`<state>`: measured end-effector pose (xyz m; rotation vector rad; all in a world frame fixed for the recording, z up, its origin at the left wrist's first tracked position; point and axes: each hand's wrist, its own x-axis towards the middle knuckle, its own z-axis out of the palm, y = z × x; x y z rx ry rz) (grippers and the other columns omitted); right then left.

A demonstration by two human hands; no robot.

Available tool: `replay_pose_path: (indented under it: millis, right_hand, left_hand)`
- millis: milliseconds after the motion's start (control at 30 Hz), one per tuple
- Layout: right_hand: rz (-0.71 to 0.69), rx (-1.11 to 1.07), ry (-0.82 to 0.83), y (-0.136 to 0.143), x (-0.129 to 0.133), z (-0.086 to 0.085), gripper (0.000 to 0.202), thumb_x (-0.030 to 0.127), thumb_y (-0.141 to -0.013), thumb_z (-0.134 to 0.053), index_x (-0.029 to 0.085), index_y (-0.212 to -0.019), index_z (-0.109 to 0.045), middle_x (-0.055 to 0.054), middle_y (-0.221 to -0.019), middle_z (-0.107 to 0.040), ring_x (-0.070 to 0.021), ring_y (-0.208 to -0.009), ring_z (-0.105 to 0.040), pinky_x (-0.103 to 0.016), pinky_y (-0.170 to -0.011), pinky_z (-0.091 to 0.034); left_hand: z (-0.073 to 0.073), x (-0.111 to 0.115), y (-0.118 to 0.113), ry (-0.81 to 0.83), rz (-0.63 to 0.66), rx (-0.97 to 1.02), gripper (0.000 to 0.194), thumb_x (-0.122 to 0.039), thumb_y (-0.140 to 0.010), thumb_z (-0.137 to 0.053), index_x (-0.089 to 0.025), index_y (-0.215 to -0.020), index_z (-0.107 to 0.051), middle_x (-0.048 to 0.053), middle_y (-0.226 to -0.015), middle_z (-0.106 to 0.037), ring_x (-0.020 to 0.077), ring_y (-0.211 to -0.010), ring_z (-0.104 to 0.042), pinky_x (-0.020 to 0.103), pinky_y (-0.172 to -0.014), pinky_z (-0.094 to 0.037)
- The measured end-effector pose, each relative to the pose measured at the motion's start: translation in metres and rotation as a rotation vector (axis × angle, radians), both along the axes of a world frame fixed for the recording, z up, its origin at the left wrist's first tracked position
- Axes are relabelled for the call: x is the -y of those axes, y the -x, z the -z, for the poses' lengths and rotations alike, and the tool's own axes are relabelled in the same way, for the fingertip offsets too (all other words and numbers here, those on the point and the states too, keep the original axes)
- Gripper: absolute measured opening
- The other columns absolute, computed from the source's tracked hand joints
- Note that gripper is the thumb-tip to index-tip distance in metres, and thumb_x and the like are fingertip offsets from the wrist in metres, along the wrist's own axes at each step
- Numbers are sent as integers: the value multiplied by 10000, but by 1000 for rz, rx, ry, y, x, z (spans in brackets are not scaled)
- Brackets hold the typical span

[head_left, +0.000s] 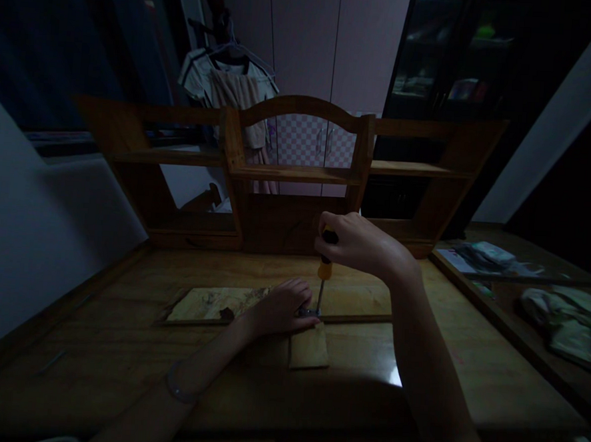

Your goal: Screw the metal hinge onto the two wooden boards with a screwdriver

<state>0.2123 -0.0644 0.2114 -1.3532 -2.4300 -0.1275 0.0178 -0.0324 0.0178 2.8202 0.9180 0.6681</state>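
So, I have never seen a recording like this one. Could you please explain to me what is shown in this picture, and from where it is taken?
Gladly. There is no machine here, only a person's two bare hands. The single picture comes from a camera on that person's head, looking forward and down.

The right hand holds a yellow-and-black screwdriver, its shaft pointing down. The left hand rests beside the tip, by a small metal piece too dim to identify.

On the wooden tabletop lie a long board, partly hidden by the left hand, and a shorter wooden piece. Behind stands a wooden shelf unit.
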Motion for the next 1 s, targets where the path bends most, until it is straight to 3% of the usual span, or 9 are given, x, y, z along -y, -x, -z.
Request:
replay_pose_path:
  millis: [133, 300, 433, 633, 1000]
  right_hand:
    - [5, -1, 20, -1, 0, 0, 315, 459, -869, -547, 195, -1028, -609, -72, -873, -705, -222, -806, -660, -302, -734, -416]
    - [-78, -29, -20, -2, -3, 1, 202, 332, -836, -548, 184, -956, -618, -80, -1010, -693, -209, -938, -639, -292, -816, -413]
    - [-81, -6, -32, -3, -4, 1, 113, 270, -845, -522, 193, -860, -604, -47, -892, -685, -163, -793, -611, -269, -713, -389]
    - [-31, 11, -36, -3, -3, 0, 170, 335, -922, -505, 202, -887, -606, -43, -829, -686, -160, -735, -612, -270, -661, -360]
    - [-34, -25, 32, -3, 0, -3, 162, 320, -861, -545, 204, -947, -619, -53, -897, -699, -181, -813, -639, -261, -722, -409]
  left_hand:
    - [0, 0, 0, -5, -2, -5, 369, -528, -854, -670, -202, -846, -496, 49, -916, -559, 214, -850, -536, 310, -699, -402]
    - [-1, 0, 0, -19, 8, -5, 352, -504, -854, -670, -202, -832, -490, 47, -896, -557, 208, -833, -531, 309, -689, -390]
    - [-3, 0, 0, -12, 10, -15, 360, -511, -860, -665, -203, -829, -481, 40, -890, -553, 206, -828, -524, 308, -682, -384]
    - [-2, 0, 0, 0, 7, -15, 345, -478, -841, -691, -207, -826, -478, 35, -890, -556, 207, -839, -531, 311, -679, -383]
    - [-4, 4, -3, -67, 40, -51, 212, -355, -846, -660, -209, -869, -507, 48, -928, -567, 219, -871, -540, 330, -728, -412]
